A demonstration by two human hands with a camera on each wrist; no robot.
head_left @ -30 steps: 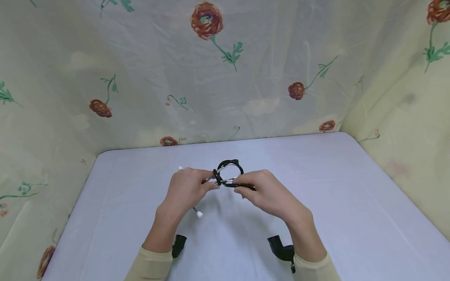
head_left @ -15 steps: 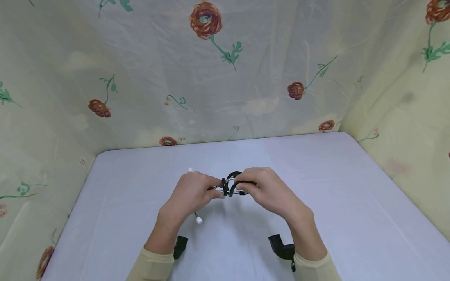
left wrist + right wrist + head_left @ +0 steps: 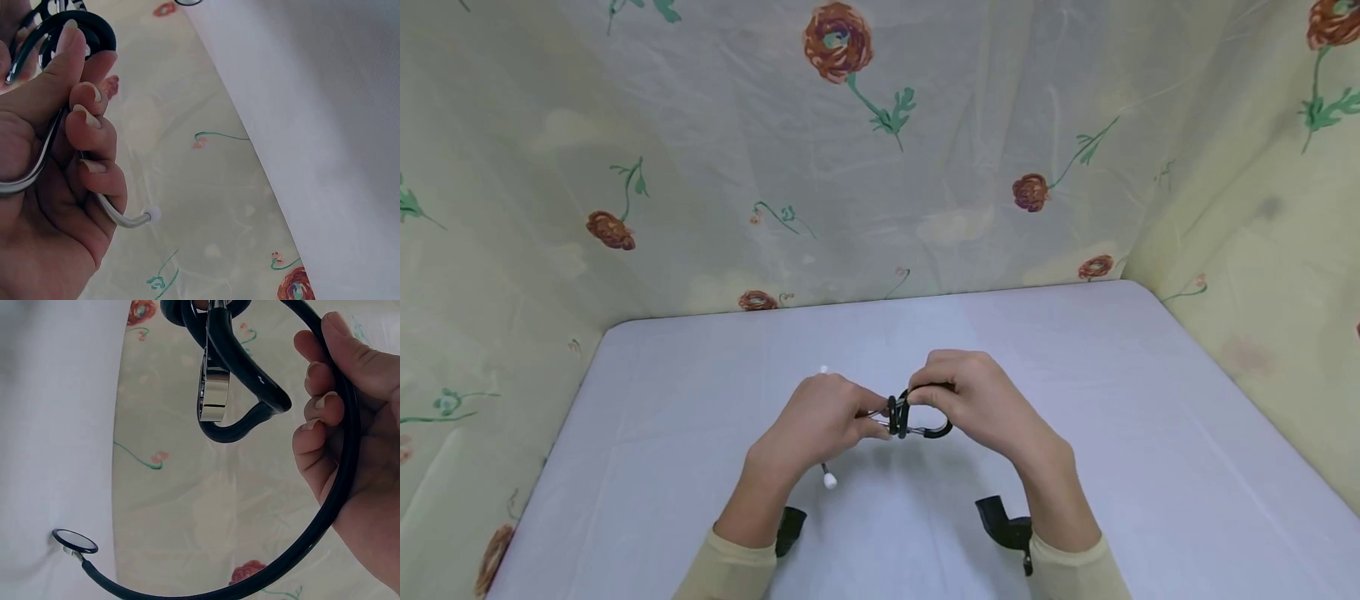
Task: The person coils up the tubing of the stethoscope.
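Grips: two | left hand (image 3: 820,418) curled round two metal tubes (image 3: 117,216); right hand (image 3: 967,398) grasping one black hose (image 3: 312,536) | stethoscope (image 3: 903,417): one, looped between both hands, above one table (image 3: 700,375) | white ear tips (image 3: 830,481): two, projecting past left hand | disc (image 3: 77,540): one, at hose end

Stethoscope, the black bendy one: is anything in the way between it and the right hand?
No, nothing visible is in the way: the right hand holds the stethoscope by its black tubing, touching it directly.
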